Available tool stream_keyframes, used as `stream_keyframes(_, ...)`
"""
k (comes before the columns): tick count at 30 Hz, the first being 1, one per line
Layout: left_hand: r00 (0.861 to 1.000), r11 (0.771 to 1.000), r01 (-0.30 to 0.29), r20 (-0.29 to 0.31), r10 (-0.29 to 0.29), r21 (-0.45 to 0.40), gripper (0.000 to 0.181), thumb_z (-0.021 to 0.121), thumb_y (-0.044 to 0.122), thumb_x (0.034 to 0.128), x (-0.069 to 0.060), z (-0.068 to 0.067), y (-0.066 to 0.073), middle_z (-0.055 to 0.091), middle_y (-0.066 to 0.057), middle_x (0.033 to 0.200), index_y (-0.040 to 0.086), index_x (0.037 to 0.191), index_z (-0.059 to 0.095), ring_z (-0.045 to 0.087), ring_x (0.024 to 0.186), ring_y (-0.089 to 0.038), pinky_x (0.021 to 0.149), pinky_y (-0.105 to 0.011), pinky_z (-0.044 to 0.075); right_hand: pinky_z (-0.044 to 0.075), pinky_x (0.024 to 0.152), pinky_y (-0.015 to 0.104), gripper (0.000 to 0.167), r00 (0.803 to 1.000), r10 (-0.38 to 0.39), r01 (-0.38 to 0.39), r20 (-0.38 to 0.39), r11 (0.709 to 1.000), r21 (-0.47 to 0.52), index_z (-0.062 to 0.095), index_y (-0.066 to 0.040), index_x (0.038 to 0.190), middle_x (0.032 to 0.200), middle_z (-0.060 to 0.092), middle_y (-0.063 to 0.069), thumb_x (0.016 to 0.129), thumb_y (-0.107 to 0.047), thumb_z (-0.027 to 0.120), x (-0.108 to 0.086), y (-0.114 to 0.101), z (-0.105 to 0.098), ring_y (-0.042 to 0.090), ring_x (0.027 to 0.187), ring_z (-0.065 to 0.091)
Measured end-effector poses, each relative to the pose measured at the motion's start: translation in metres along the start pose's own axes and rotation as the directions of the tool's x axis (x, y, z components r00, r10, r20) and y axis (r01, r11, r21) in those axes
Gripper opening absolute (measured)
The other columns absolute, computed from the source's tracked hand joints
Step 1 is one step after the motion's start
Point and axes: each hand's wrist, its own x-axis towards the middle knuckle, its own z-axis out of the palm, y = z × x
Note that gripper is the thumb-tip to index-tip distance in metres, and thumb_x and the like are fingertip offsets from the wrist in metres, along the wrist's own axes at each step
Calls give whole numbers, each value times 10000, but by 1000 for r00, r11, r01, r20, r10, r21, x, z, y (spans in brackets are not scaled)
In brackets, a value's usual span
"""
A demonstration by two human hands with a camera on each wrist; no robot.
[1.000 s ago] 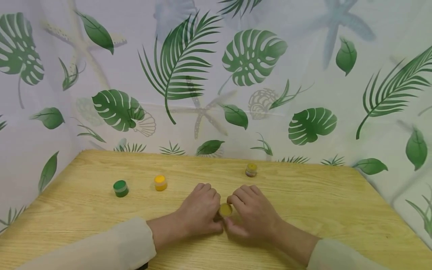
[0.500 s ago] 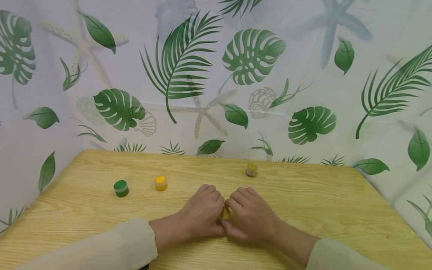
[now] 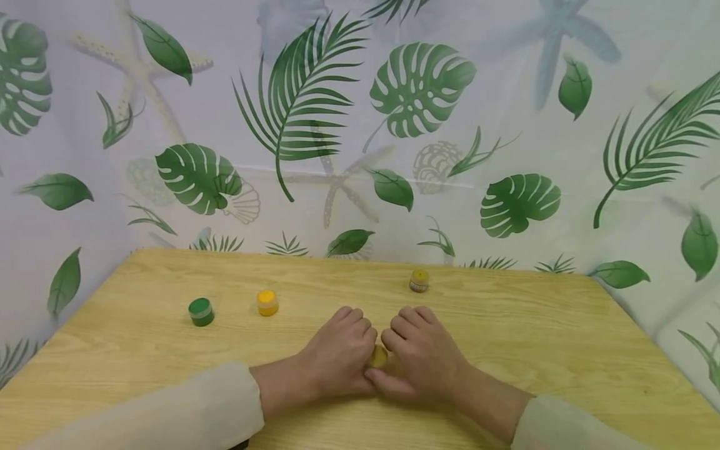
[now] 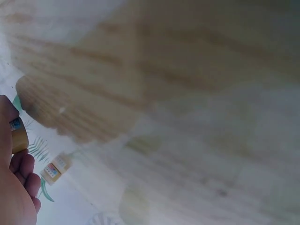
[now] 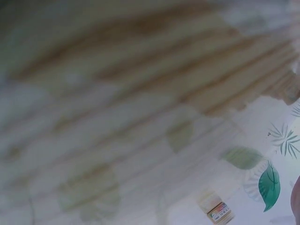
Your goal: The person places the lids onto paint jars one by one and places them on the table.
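Observation:
In the head view, my left hand grips a small paint jar with an olive-yellow top, low over the table. From the other side, my right hand has its fingers curled and its thumb against the same jar, pinching it. The two thumbs meet at the jar's near side. The fingers cover most of the jar's body. At the left edge of the left wrist view, the jar shows a brownish body and a bit of label. The right wrist view has only a sliver of hand.
A green paint jar and a yellow-orange one stand on the wooden table at the left. Farther back, right of centre, stands another olive-yellow jar. A leaf-print cloth hangs behind the table.
Half a second ago the hands closed in and covered more of the jar's top. Now the right fingers sit slightly farther right and more of the top shows. The other jars have stayed put.

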Motion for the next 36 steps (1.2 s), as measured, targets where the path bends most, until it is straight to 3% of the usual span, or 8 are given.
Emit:
stream_keyframes(4,999,999,41,8,-40,-33,425,712,564,702,1,-1,0,538,66,692,159,735,589,438,685,-134,776,-294,414,397,807,367,529,999,12,-13,30,999,36,644,-120,913,838,540,-11,932,-606,434,-1,2,-4,205,861,508)
stream_keyframes(8,997,994,81,3,-81,-71,374,709,513,683,1,0,-1,499,77,658,174,691,550,420,663,-127,765,-289,407,381,834,374,410,999,-13,10,46,998,56,647,-121,966,877,553,-12,902,-492,486,0,2,-5,205,898,506)
stream_keyframes(13,997,994,77,-26,-79,-75,395,709,521,684,1,1,-1,472,81,629,189,641,499,405,639,-120,741,-284,404,375,834,381,380,999,-20,19,28,999,29,604,-114,903,863,555,-5,912,-459,444,0,0,-3,214,893,513)
stream_keyframes(25,998,999,30,-55,-32,-43,437,705,551,688,2,1,-1,444,78,602,189,613,472,402,619,-123,727,-278,407,377,764,384,529,998,-9,5,-56,998,-69,491,-149,660,651,477,-12,953,-585,433,1,0,-1,208,703,483)
stream_keyframes(28,998,998,37,-40,-40,-60,420,719,548,681,1,0,-1,479,80,627,183,646,514,415,635,-120,743,-282,413,376,792,397,524,999,10,-11,-33,1000,-29,583,-133,753,726,532,-12,934,-603,438,0,1,-3,202,743,499)
stream_keyframes(32,998,993,55,-15,-57,-107,406,714,546,715,1,-1,-2,536,71,695,161,744,587,431,681,-119,771,-286,406,349,838,410,431,1000,14,-15,20,998,53,654,-111,951,857,574,-20,871,-512,518,0,2,-6,187,829,508)
stream_keyframes(36,998,991,57,-19,-60,-120,376,692,521,735,1,-2,-3,542,64,707,161,748,584,434,689,-124,758,-288,392,335,851,419,382,999,-16,14,50,998,54,642,-104,984,886,576,-19,822,-439,554,1,2,-7,189,868,513)
